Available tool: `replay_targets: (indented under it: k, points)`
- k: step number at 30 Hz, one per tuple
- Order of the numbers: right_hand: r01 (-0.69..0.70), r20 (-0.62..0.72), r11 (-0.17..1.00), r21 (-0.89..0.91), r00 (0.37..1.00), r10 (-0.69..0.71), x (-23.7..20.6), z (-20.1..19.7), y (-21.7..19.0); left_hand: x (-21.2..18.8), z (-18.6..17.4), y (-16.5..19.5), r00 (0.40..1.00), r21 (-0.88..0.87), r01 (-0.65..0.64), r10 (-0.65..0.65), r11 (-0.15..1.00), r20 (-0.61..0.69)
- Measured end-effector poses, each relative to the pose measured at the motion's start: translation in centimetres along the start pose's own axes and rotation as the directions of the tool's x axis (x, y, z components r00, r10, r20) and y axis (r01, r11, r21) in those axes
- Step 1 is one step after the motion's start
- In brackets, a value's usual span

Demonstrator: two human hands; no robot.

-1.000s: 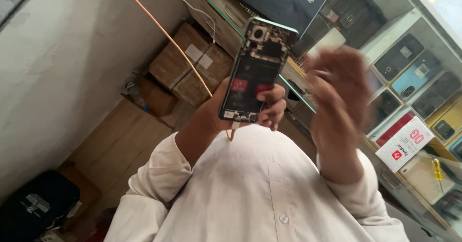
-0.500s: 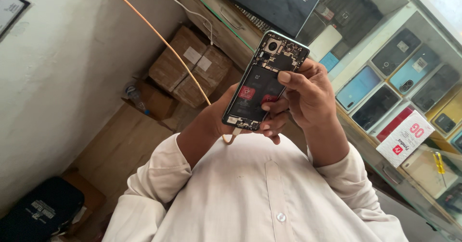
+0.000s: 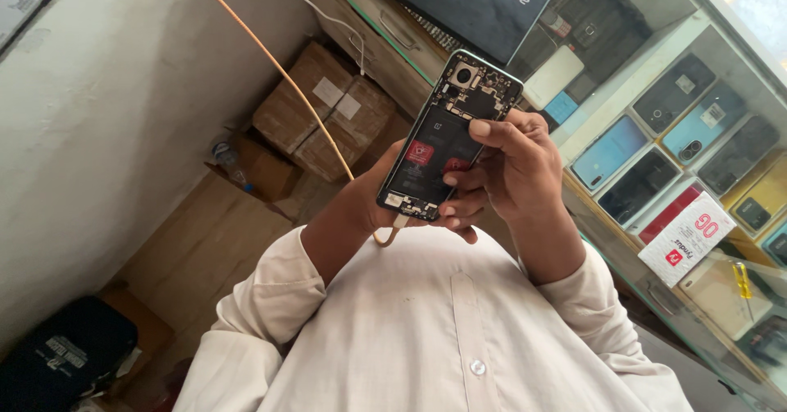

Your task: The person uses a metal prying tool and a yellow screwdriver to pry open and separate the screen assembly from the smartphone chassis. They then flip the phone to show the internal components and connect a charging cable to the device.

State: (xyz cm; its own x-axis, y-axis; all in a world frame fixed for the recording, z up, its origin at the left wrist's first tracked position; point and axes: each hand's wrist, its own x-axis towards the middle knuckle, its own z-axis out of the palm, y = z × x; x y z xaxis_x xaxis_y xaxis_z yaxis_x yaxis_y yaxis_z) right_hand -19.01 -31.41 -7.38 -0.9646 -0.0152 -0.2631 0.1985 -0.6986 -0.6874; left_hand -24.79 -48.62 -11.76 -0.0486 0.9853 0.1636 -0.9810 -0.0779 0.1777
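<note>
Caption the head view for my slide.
Both hands, left hand and right hand, hold an opened smartphone above a white shirt.

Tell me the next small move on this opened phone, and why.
Probably press the right hand's thumb along the exposed inside of the opened phone: it already rests there near the battery, while the left hand grips the phone from behind and a cable hangs from its lower end.

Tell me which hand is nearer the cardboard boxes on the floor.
Left. The left hand holds the opened phone from behind, on the side toward the cardboard boxes. The right hand grips the phone's other side, thumb on its exposed back.
</note>
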Motion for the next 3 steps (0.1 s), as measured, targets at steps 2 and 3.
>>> replay_targets:
  k: [2, 3]
  points:
    - [0.003, -0.009, 1.0, -0.016, 1.0, -0.003, 0.18, -0.03, 0.3, -0.05, -0.35, -0.01, 1.0, -0.015, 0.001, -0.001, 1.0, 0.005]
    - [0.005, -0.013, 1.0, -0.022, 1.0, -0.005, 0.25, -0.04, 0.47, -0.15, -0.51, 0.02, 1.0, -0.024, 0.001, -0.001, 1.0, 0.013]
